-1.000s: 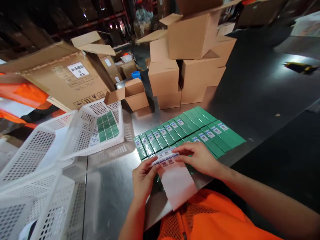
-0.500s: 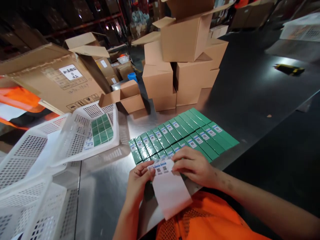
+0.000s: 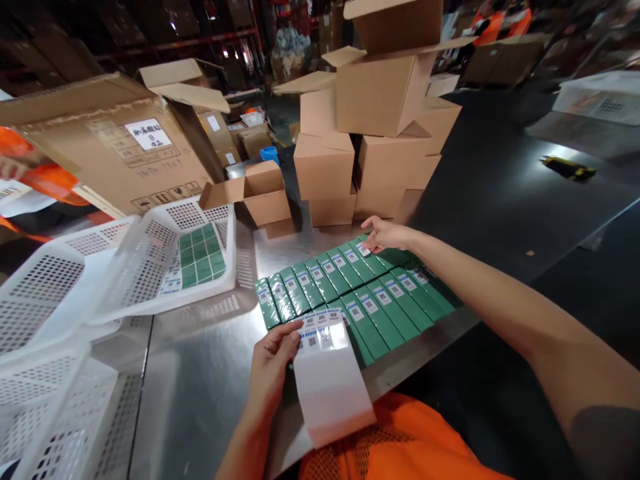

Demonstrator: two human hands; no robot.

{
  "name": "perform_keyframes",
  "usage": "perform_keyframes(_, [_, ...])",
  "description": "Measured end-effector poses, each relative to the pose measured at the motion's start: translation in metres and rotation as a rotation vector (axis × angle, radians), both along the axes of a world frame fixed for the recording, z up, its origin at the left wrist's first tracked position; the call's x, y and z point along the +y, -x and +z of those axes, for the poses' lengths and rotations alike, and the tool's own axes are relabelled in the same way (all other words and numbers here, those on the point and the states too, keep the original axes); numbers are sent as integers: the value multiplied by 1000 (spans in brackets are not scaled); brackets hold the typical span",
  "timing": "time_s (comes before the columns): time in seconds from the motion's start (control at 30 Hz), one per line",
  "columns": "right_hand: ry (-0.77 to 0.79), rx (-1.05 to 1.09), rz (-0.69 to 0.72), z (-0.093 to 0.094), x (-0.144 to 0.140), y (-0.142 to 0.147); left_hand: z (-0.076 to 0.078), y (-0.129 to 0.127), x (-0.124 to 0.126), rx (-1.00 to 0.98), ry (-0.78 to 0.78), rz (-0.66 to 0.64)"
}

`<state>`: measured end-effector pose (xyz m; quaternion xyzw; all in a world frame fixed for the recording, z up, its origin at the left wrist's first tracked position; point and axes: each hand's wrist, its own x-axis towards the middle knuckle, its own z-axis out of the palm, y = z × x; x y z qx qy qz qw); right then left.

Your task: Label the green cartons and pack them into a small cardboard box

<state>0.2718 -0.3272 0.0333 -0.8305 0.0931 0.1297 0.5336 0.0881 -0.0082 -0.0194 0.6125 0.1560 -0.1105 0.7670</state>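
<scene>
Spanning the whole near view, the steel table (image 3: 210,373) carries everything in hand, with a stack of plain cardboard cartons (image 3: 370,133) at its far edge and white perforated baskets (image 3: 60,313) along its left edge, one of them holding a few green boxes. Toward the near edge lie two rows of slim green boxes (image 3: 350,287), packed side by side and touching. Nearly every box that shows already bears a small white and blue barcode label at its end, so the labelling looks largely done; whether the boxes under the forearm at the right end of the rows have theirs cannot be told.

The right hand (image 3: 384,235) stretches to the far row, its fingertips pressed flat on a label (image 3: 363,249) on a box near the right end, fingers extended rather than clenched. The left hand (image 3: 273,360) pinches the label sheet (image 3: 327,380) at its upper left corner, thumb on top, just above the near edge. Only one strip of labels remains across the top of the sheet; the rest is bare white backing, so few are left to place.
</scene>
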Motion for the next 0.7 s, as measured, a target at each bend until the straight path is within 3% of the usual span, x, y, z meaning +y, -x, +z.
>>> perform_keyframes(0.27, [201, 21, 0, -11, 7, -6, 8, 2, -5, 6, 38, 6])
perform_keyframes(0.5, [497, -154, -33, 4, 11, -3, 15, 0, -5, -37, 188, 30])
perform_keyframes(0.6, [448, -322, 54, 8, 29, 28, 14, 1, -6, -48, 229, 21])
perform_keyframes(0.7, [238, -505, 294, 8, 56, 77, 13, 1, -6, -57, 249, 24])
